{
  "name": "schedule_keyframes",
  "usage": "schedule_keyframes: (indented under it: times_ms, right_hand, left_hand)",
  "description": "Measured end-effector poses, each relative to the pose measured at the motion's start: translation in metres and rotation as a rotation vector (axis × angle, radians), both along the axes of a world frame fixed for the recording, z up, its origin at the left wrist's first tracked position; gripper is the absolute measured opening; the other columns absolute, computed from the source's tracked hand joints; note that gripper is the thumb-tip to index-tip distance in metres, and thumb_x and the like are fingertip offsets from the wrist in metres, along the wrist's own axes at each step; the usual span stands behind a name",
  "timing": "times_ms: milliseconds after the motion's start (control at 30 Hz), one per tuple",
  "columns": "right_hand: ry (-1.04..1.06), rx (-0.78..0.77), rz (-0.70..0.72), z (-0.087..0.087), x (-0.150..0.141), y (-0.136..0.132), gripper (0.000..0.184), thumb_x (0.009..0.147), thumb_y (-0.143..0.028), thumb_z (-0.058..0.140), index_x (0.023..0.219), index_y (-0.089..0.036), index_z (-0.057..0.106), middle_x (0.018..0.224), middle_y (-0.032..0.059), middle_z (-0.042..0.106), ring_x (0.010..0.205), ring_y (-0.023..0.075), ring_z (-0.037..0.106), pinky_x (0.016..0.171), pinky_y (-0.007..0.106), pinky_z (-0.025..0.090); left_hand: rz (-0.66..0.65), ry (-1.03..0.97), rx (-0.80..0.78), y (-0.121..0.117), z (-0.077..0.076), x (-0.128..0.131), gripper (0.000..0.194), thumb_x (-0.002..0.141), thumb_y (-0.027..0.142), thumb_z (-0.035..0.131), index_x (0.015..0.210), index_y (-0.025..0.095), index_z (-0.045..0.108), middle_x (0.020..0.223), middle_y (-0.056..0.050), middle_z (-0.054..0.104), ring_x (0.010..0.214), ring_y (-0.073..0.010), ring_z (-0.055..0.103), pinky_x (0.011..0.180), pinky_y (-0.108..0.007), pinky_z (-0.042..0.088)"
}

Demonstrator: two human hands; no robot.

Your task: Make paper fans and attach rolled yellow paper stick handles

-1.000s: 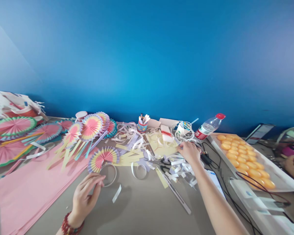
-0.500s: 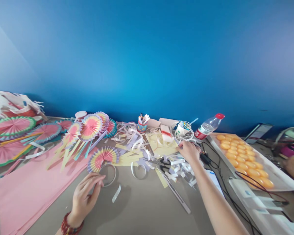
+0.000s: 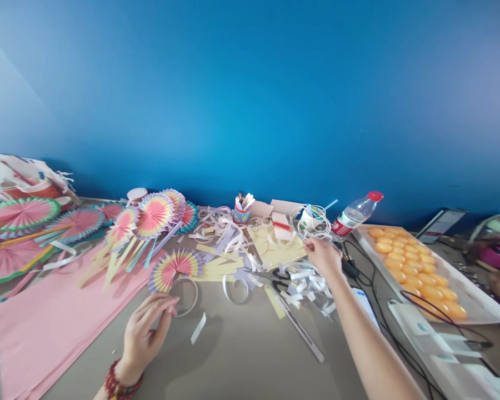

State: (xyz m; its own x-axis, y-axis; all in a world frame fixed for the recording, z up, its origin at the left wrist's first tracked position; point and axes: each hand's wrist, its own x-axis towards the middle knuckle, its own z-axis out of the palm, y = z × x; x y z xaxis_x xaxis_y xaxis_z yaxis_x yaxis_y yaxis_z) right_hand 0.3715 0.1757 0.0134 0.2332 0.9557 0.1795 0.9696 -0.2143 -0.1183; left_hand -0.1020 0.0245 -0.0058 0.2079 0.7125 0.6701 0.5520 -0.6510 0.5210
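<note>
Our left hand (image 3: 147,329) pinches a pale ring (image 3: 196,295) at its fingertips, just in front of the pleated paper fan (image 3: 177,269) on the table (image 3: 250,353). Our right hand (image 3: 324,259) is outstretched beside the coiled white cord (image 3: 328,228), fingers drawn together; we cannot tell whether they grip anything.

The light is bright enough and soft. The smooth blue wall (image 3: 250,111) becomes paler toward its upper left and right sides. My bare left hand (image 3: 145,330) gives a faint, soft-edged shadow on the plain grey table (image 3: 258,355). Small reflections shine on the glossy orange oval pieces (image 3: 400,266). At lower right, the long white plastic object (image 3: 420,328) is blurred.
</note>
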Motion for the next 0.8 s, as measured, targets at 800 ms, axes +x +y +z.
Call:
schedule_keyframes:
  times_ms: [800]
  right_hand:
    - [-0.166, 0.116, 0.102, 0.0097, -0.0027, -0.0057, 0.026, 0.091, -0.038, 0.053, 0.077, -0.023, 0.068, 0.067, 0.0036, 0.071, 0.065, 0.021, 0.06, 0.069, 0.033, 0.031]
  left_hand:
    - [0.025, -0.015, -0.027, -0.0015, 0.0003, 0.0032, 0.031, 0.091, 0.003, 0.049, 0.113, 0.02, 0.062, 0.074, -0.003, 0.067, 0.076, -0.0181, 0.067, 0.073, -0.031, 0.054]
